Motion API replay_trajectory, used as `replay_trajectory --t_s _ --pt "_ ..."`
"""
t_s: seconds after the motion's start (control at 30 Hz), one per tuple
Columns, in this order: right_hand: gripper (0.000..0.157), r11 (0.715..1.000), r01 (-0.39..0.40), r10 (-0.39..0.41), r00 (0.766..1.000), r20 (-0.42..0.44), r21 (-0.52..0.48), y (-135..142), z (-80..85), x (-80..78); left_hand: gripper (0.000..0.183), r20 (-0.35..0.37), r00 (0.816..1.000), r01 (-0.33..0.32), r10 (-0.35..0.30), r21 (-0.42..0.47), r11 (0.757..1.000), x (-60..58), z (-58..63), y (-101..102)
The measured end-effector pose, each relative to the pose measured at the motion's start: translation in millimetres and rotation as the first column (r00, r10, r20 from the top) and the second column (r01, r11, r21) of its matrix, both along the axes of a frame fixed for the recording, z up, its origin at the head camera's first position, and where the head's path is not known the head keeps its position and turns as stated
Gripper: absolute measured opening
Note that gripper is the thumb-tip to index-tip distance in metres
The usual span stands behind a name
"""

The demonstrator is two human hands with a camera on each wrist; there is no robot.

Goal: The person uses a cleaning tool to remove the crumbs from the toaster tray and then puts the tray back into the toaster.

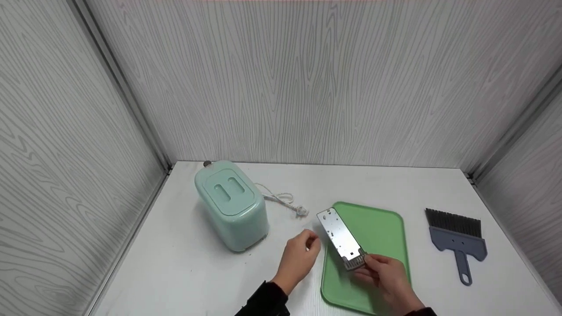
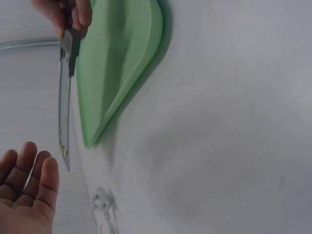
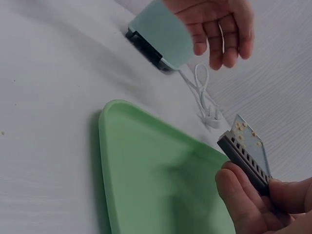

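Note:
My right hand (image 1: pixel 388 276) pinches the dark slotted end of a toaster crumb tray (image 1: pixel 340 232), a flat shiny metal plate. It is held tilted over the left side of a green tray (image 1: pixel 373 228). Yellowish crumbs (image 3: pixel 242 126) cling to the metal in the right wrist view. Just left of the plate is my left hand (image 1: pixel 298 256), its fingers loosely bent and holding nothing. In the left wrist view, the left hand's fingers (image 2: pixel 27 170) show near the plate's free end, with a gap between.
A mint-green toaster (image 1: pixel 232 206) with its lid on stands at the left, its white cord and plug (image 1: pixel 290 204) lying behind the hands. On the right lies a grey-blue brush (image 1: pixel 459 239) with black bristles. Wood-patterned panels (image 1: pixel 281 87) enclose the white table (image 1: pixel 175 272).

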State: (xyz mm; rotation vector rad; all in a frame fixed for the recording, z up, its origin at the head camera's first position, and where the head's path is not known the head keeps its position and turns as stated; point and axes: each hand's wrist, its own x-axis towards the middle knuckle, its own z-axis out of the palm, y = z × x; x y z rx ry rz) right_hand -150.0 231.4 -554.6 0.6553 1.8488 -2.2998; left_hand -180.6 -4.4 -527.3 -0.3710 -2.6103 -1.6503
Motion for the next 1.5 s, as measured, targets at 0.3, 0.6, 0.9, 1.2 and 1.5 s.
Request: replay_trajectory --t_s 0.3,0.6,0.9,1.2,1.5 --pt "0.038 1.000 0.025 -0.025 1.000 0.013 0.010 0.2 2.1 -1.8 0.026 0.307 0.946 0.092 -0.102 0.047 0.995 14.4 -12.1 38.6" --pt "0.039 0.999 0.031 -0.031 0.999 -0.006 0.016 0.9 0.8 -0.6 0.023 0.314 0.949 -0.012 -0.004 0.048 0.999 21.4 -23.6 56.4" --pt "0.039 0.998 0.056 -0.056 0.998 -0.005 -0.010 -3.3 -1.2 2.7 0.019 0.329 0.944 -0.040 0.005 0.098 0.994 20.2 -33.4 65.5" --pt "0.040 0.998 0.054 -0.055 0.997 0.045 0.023 -5.2 -4.1 4.6 0.013 0.426 0.905 -0.097 -0.009 0.227 0.969 22.5 -32.1 67.0" --pt "0.036 0.997 0.036 -0.041 0.997 0.069 0.073 -10.5 -2.6 7.0 0.014 0.535 0.844 -0.146 -0.034 0.289 0.946 17.9 -29.1 63.7"
